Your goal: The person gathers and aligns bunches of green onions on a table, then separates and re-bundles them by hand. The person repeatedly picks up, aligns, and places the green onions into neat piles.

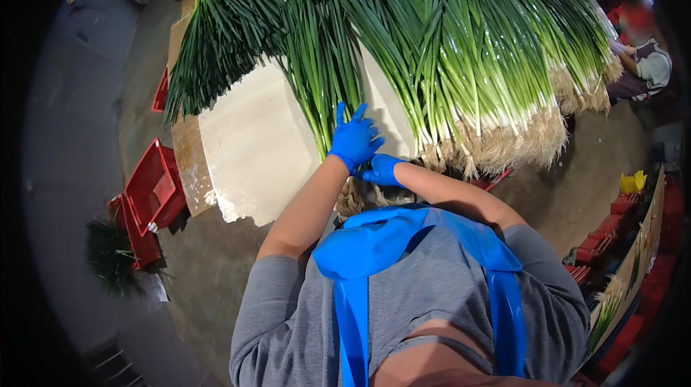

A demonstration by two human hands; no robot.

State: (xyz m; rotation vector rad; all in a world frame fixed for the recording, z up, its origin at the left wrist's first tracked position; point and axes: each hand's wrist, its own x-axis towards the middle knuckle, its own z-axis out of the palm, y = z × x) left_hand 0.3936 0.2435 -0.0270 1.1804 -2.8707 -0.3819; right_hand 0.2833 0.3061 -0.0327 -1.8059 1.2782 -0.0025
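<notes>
Both my hands wear blue gloves and work at the near edge of the table. My left hand point(355, 141) lies with fingers spread over the lower stalks of a loose bunch of green onions point(327, 74). Just below and right of it is my right hand point(383, 170), its fingers curled round the white ends of that bunch, partly hidden by my left wrist. Pale roots point(351, 198) hang over the edge beneath my hands. To the right lies a broad, thick pile of green onions point(461, 63), roots toward me.
A pale board point(248, 146) covers the table on the left, with another heap of green onions point(223, 42) beyond it. Red crates point(155, 185) stand on the floor at left, beside loose greens point(111, 257). At far right sits another person point(651, 70), near red crates point(601, 239).
</notes>
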